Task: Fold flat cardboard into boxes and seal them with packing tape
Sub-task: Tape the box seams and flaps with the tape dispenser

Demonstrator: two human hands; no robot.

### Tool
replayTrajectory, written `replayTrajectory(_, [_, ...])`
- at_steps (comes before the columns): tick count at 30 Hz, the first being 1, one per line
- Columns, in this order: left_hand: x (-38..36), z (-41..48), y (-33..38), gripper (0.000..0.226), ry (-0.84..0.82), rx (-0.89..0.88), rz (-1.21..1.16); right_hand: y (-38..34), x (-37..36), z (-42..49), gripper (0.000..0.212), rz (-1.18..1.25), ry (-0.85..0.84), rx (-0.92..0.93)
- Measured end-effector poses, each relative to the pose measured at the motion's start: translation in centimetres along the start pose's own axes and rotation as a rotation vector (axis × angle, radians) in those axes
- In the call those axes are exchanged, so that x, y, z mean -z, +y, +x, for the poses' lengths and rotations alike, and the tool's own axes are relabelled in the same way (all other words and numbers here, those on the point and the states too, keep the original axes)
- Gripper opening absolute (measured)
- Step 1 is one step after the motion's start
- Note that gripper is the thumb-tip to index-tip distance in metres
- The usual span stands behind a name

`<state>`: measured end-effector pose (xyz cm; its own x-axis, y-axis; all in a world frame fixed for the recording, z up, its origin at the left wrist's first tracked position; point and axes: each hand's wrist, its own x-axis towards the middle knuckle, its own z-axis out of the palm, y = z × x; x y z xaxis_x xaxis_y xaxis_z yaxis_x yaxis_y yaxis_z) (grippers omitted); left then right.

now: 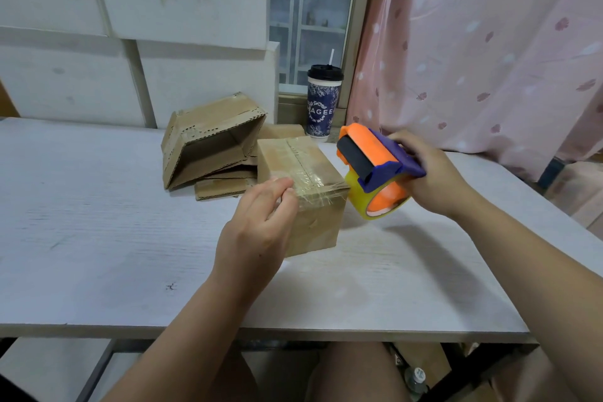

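A small closed cardboard box (pixel 313 215) stands in the middle of the white table (pixel 98 222), with clear tape along its top seam and wrinkled tape over its near top edge. My left hand (pixel 261 225) rests against the box's near left corner, fingertips on the tape. My right hand (pixel 430 173) grips the purple handle of an orange and purple tape dispenser (pixel 372 170), held in the air just right of the box. Its yellowish tape roll points toward the box corner.
Behind the box lie an open, half-folded cardboard box (pixel 208 140) on its side and flat cardboard pieces (pixel 225 186). A dark patterned drink cup (pixel 323 104) with a straw stands at the back by the window. A pink curtain (pixel 489 42) hangs at the right.
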<state>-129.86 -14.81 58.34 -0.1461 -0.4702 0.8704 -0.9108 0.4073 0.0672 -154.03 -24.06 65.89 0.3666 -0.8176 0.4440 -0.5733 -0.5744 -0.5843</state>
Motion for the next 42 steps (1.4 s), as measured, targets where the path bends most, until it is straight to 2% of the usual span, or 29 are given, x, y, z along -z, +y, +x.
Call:
replayTrajectory(7, [-0.2, 0.1, 0.0, 0.011, 0.007, -0.004, 0.005, 1.4, -1.6, -0.5, 0.055, 0.127, 0.032, -0.096])
replayTrajectory(10, [-0.2, 0.1, 0.1, 0.01, 0.013, 0.003, 0.01, 1.5, -2.6, -1.3, 0.059, 0.234, 0.024, -0.109])
replayTrajectory(14, [0.2, 0.3, 0.7, 0.009, -0.016, 0.017, 0.03, 2.4, -4.1, -2.4, 0.065, 0.397, 0.04, -0.214])
replayTrajectory(18, [1.4, 1.2, 1.8, 0.037, -0.067, 0.094, 0.005, 2.3, -4.0, -2.5, 0.06, 0.415, 0.042, -0.222])
replayTrajectory(23, [1.7, 1.9, 3.3, 0.061, -0.193, 0.159, 0.038, 1.9, -3.8, -2.7, 0.039, 0.366, -0.006, -0.142])
replayTrajectory(25, [1.3, 2.3, 3.7, 0.053, -0.206, 0.174, 0.18, 1.6, -3.7, -2.7, 0.041, 0.338, -0.017, -0.14])
replayTrajectory(28, [0.8, 3.5, 4.4, 0.028, -0.167, 0.198, 0.369, 1.3, -3.3, -3.0, 0.047, 0.277, -0.062, -0.129])
replayTrajectory(31, [-0.4, 4.3, 4.9, 0.015, -0.106, 0.113, 0.371, 1.1, -2.9, -3.2, 0.054, 0.162, -0.1, -0.11])
replayTrajectory(35, [-2.0, 3.8, 5.1, 0.011, -0.028, 0.042, 0.356, 0.4, -3.2, -3.3, 0.091, 0.01, -0.13, -0.067])
replayTrajectory(39, [-2.6, 3.4, 4.4, 0.017, 0.014, 0.102, 0.401, -0.3, -3.5, -3.3, 0.091, -0.02, -0.046, 0.013])
replayTrajectory(42, [-2.5, 3.0, 3.4, 0.015, 0.091, 0.154, 0.376, -0.7, -3.3, -3.3, 0.082, 0.04, 0.026, 0.01])
